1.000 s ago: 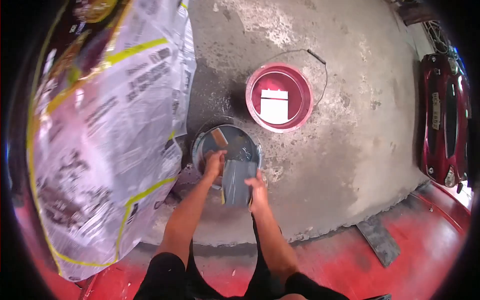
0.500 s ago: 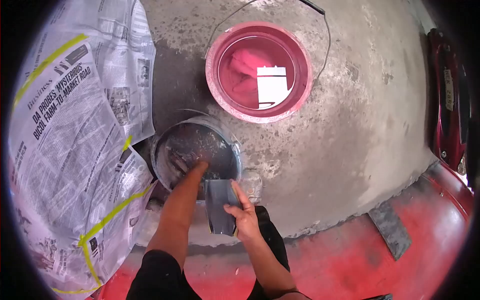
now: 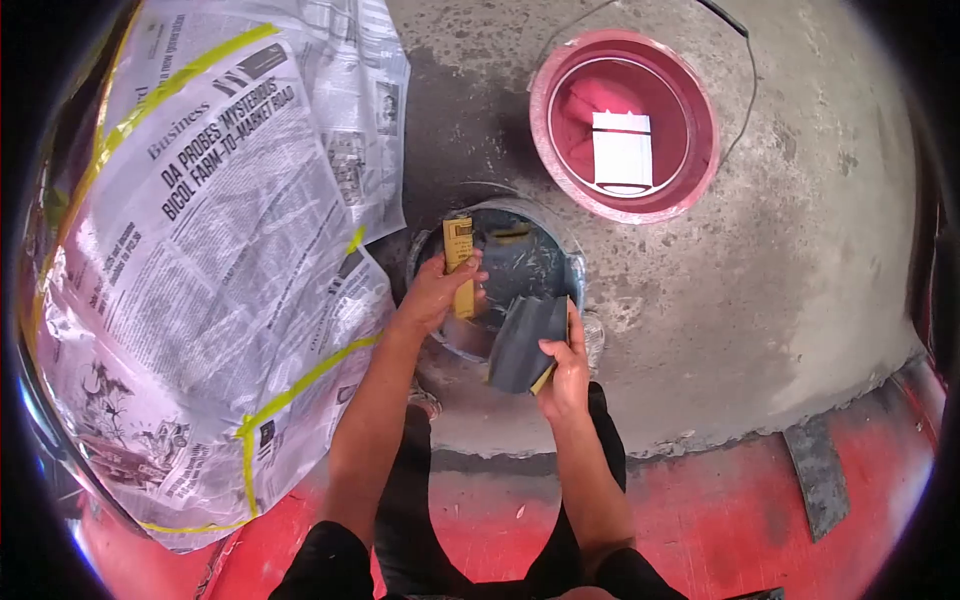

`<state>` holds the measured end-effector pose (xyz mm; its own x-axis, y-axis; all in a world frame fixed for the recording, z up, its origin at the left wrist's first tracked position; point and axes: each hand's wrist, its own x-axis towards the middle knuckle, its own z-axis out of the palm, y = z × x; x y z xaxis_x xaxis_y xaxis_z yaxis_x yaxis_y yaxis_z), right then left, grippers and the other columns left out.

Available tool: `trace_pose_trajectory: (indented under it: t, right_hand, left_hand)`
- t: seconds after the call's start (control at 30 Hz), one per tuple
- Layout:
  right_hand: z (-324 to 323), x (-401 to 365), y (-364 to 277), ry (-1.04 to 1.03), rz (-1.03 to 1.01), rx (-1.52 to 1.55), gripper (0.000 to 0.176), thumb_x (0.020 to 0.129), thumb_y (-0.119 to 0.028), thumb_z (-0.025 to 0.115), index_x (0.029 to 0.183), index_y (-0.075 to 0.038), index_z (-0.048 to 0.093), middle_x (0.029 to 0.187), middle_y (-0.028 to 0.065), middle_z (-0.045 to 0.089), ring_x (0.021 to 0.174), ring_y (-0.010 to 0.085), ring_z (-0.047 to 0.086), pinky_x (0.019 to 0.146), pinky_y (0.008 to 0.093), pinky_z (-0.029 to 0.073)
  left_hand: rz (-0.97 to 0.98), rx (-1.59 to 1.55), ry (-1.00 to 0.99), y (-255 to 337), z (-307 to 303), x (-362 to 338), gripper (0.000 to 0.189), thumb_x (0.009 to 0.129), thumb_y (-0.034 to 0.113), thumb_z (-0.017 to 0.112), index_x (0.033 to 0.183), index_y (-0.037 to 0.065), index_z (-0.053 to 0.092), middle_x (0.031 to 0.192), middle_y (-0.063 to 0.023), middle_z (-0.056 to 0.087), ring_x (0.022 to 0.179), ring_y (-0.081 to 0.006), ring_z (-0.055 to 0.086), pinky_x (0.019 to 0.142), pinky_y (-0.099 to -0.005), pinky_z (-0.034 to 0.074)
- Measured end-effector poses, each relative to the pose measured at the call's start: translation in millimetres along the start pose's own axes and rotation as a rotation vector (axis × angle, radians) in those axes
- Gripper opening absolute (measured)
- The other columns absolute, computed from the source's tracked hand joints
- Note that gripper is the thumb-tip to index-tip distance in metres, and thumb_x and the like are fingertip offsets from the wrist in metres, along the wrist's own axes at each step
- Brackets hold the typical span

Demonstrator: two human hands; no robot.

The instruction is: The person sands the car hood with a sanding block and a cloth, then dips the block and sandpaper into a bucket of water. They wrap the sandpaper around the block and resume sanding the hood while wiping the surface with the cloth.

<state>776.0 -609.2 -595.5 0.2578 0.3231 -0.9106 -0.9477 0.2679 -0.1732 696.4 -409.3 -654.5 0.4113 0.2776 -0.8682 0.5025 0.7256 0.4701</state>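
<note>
Left hand (image 3: 432, 295) over the grey bucket (image 3: 577, 268), fingers closed about a yellow block (image 3: 461, 246) with dark print at its upper end; block stands roughly lengthwise to the view, above the dark water; right hand (image 3: 567, 382) has a dark grey sheet (image 3: 525, 345), thumb pressed on its upper face, other fingers along the right edge and partly hidden, so grip closed on it; sheet bowed and tilted, yellow showing at its lower edge, overlapping the bucket's near right side; a small yellowish strip (image 3: 512, 234) lies in the bucket, toward the far rim; red bucket (image 3: 545, 128) farther off to the right, pink cloth (image 3: 603, 97) and a bright white reflection inside; newspaper sheeting (image 3: 270, 290) with yellow tape covers the left; dark slab (image 3: 818, 485) on the red-stained floor (image 3: 700, 515), lower right.
</note>
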Motion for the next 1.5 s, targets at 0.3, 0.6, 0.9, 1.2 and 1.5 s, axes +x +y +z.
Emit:
trace_pose_trajectory:
  t: [0.3, 0.6, 0.9, 1.2, 1.5]
  right_hand:
    - [9, 4, -21, 0.011, -0.352, -0.368, 0.076, 0.077, 0.007, 0.056, 0.151, -0.008, 0.045, 0.149, 0.0109, 0.047, 0.131, 0.0234, 0.049, 0.108, 0.0341, 0.04]
    - [97, 66, -140, 0.075, -0.794, -0.417, 0.059, 0.089, -0.017, 0.069, 0.142, -0.004, 0.047, 0.123, 0.0097, 0.054, 0.106, 0.0189, 0.056, 0.084, 0.0319, 0.049]
    - [23, 31, -85, -0.028, -0.512, -0.709, 0.021, 0.102, -0.024, 0.06, 0.117, -0.01, 0.057, 0.107, 0.0029, 0.056, 0.088, 0.0109, 0.057, 0.068, 0.0258, 0.05]
    - [9, -17, 18, -0.164, -0.252, -0.588, 0.032, 0.097, -0.023, 0.07, 0.122, -0.004, 0.065, 0.113, 0.0038, 0.07, 0.1, 0.0114, 0.064, 0.089, 0.0297, 0.052]
    - [3, -10, 22, -0.068, -0.291, -0.576, 0.038, 0.084, 0.001, 0.076, 0.12, -0.003, 0.064, 0.113, 0.0054, 0.069, 0.101, 0.0141, 0.065, 0.09, 0.0305, 0.053]
  left_hand:
    - [0.015, 0.167, -0.002, 3, -19, -11, 0.03, 0.094, 0.016, 0.071, 0.119, 0.002, 0.062, 0.103, -0.0067, 0.069, 0.096, -0.0152, 0.066, 0.083, -0.0325, 0.055]
    - [0.185, 0.264, 0.179, -30, -4, 4, 0.031, 0.093, 0.017, 0.069, 0.12, 0.003, 0.063, 0.105, -0.0073, 0.072, 0.092, -0.0151, 0.068, 0.08, -0.0313, 0.054]
    - [0.031, -0.292, -0.194, 10, 21, -45, 0.027, 0.101, 0.013, 0.061, 0.126, 0.003, 0.062, 0.116, -0.0046, 0.068, 0.099, -0.0131, 0.067, 0.088, -0.0321, 0.055]
    - [-0.109, 0.017, -0.385, 29, 29, -83, 0.033, 0.094, 0.008, 0.069, 0.125, 0.002, 0.059, 0.118, -0.0043, 0.068, 0.106, -0.0111, 0.063, 0.095, -0.0288, 0.05]
    - [-0.091, -0.023, -0.227, 12, -3, -86, 0.047, 0.085, 0.004, 0.077, 0.128, 0.001, 0.058, 0.115, -0.0064, 0.069, 0.107, -0.0144, 0.064, 0.097, -0.0312, 0.049]
